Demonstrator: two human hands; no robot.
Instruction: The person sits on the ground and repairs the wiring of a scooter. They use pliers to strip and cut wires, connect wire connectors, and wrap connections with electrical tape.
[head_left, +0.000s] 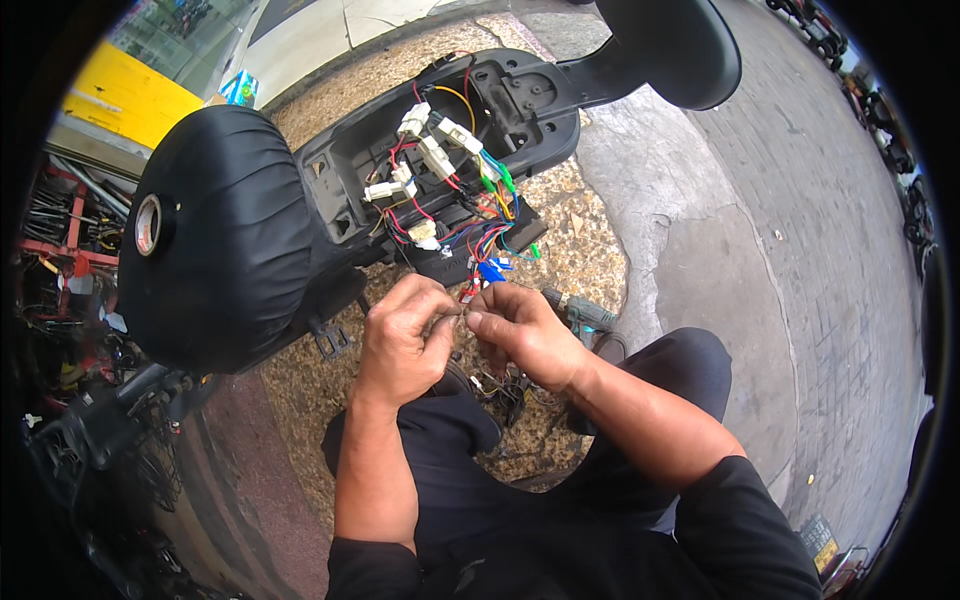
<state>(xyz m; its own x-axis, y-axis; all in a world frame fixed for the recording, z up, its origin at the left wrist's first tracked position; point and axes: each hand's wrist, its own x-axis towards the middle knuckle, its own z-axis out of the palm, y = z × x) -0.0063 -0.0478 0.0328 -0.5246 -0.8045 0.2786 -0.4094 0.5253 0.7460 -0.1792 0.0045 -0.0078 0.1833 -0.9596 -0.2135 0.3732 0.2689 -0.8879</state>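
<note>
My left hand and my right hand meet fingertip to fingertip, both pinched closed on what looks like a thin wire. Most of that wire is hidden by the fingers. Just beyond them, a bundle of coloured wires with blue connectors hangs out of a black scooter body. Several white plug connectors lie in its open compartment, joined to red, yellow, green and blue leads.
A black padded seat with a roll of tape on it stands at the left. On the pebbled ground lie a power drill and loose dark cables. Tools crowd a red rack at far left.
</note>
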